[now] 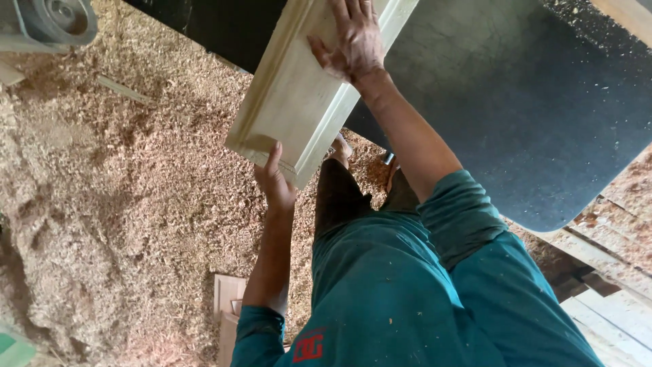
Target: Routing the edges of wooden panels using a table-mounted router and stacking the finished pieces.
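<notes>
Two hands on pale moulded board (299, 95): left hand (275, 182) grips near end, right hand (354, 42) flat, fingers spread on top.

packages: none in view
signs: none in view
screens: none in view
label: one small red printed patch (308, 346) on the teal shirt (380, 299), bottom centre of the frame, roughly rectangular, red marks on the teal cloth, lower edge cut by the frame
other markings: none to be made out elsewhere in the frame
</notes>
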